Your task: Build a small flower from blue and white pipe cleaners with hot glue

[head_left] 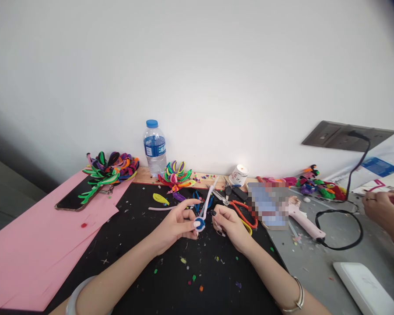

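Observation:
My left hand (pixel 183 222) pinches a small blue pipe cleaner coil (pixel 200 224) with a white rim between thumb and fingers. From the coil a white pipe cleaner (pixel 210 199) sticks up and slants to the right. Just right of the coil, my right hand (pixel 227 225) is closed with its fingers curled; what is in them, if anything, is hidden. Behind the hands lie a yellow pipe cleaner loop (pixel 160 199), a purple loop (pixel 183 197), scissors (pixel 220 199) and an orange pipe cleaner bundle (pixel 244 213).
A water bottle (pixel 155 151), colourful pipe cleaner bundles (pixel 113 168) and a paper cup (pixel 239 175) stand along the wall. Pink sheets (pixel 36 236) with a phone (pixel 74 196) lie left. Rightward are a pink glue gun (pixel 306 222), its cord, a white box (pixel 364 284) and another person's hand (pixel 382 209).

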`<state>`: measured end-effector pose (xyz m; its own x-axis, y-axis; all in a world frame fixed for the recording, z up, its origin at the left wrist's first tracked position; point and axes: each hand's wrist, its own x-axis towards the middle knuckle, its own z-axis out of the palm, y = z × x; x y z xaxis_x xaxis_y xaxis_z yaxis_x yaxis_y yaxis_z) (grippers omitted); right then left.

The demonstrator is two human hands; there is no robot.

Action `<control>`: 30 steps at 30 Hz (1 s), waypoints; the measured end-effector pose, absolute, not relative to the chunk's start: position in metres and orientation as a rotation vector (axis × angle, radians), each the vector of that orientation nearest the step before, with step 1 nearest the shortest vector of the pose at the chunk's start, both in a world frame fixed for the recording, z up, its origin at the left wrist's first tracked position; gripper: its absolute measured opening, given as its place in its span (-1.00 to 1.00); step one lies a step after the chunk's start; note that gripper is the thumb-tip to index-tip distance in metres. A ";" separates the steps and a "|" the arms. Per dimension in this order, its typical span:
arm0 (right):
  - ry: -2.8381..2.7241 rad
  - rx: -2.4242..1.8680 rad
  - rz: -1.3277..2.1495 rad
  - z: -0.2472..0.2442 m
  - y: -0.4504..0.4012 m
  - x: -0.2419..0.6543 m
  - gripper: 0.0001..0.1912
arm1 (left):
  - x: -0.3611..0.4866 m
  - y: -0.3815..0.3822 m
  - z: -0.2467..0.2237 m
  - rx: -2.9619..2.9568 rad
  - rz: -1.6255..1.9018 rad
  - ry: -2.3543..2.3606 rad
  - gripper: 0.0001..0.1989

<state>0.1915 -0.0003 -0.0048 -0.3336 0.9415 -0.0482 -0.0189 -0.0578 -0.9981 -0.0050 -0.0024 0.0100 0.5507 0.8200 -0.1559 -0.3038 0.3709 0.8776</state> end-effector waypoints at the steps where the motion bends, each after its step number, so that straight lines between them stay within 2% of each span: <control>1: -1.442 -1.053 1.481 -0.005 0.000 0.191 -0.62 | -0.005 -0.003 0.010 0.928 0.785 0.658 -0.50; 6: -1.762 -1.170 1.170 -0.003 -0.004 0.190 -0.58 | -0.004 -0.003 0.008 0.962 0.821 0.672 -0.53; 9: -1.889 -1.226 1.022 0.004 -0.008 0.188 -0.67 | -0.002 -0.003 0.007 0.997 0.843 0.693 -0.57; 14: -1.992 -1.242 0.976 0.005 -0.011 0.183 -0.86 | -0.001 -0.002 0.006 1.062 0.870 0.735 -0.61; 17: -1.964 -1.251 0.939 0.002 -0.008 0.184 -0.93 | 0.000 -0.002 0.005 1.087 0.879 0.741 -0.64; 18: -1.938 -1.249 0.922 0.002 -0.007 0.186 -0.89 | 0.000 -0.002 0.005 1.094 0.876 0.737 -0.66; 21: -1.778 -1.192 1.009 0.002 -0.005 0.189 -0.75 | 0.000 -0.003 0.004 1.111 0.851 0.725 -0.72; 25: -1.524 -1.022 1.324 0.005 -0.006 0.188 -0.83 | 0.001 -0.004 0.003 1.135 0.789 0.707 -0.80; 30: -1.368 -0.945 1.462 0.006 -0.007 0.185 -0.88 | 0.001 -0.003 0.000 1.147 0.742 0.690 -0.79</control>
